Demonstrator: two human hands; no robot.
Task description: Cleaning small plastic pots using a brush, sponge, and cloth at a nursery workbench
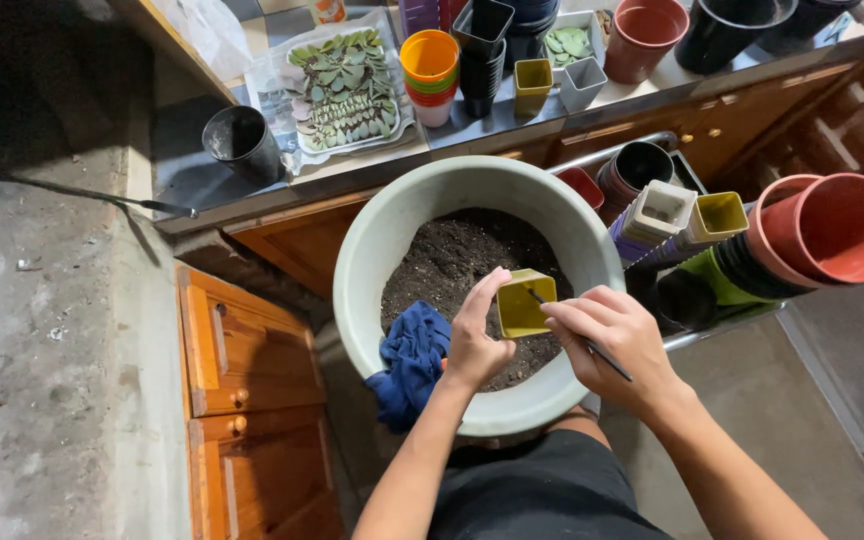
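Note:
My left hand (476, 338) holds a small square yellow pot (523, 304) over a large pale green basin (377, 258) filled with dark soil (452, 260). My right hand (612, 335) grips a thin dark stick (592, 347), and the stick's tip reaches into the yellow pot. A blue cloth (410, 362) hangs over the basin's near rim, just left of my left wrist.
A counter behind the basin carries a tray of green leaf cuttings (344, 88), a black pot (242, 142), stacked coloured cups (430, 72) and small square pots (532, 78). Stacks of pots lie on their sides at right (822, 230). Wooden cabinet doors (242, 350) stand at left.

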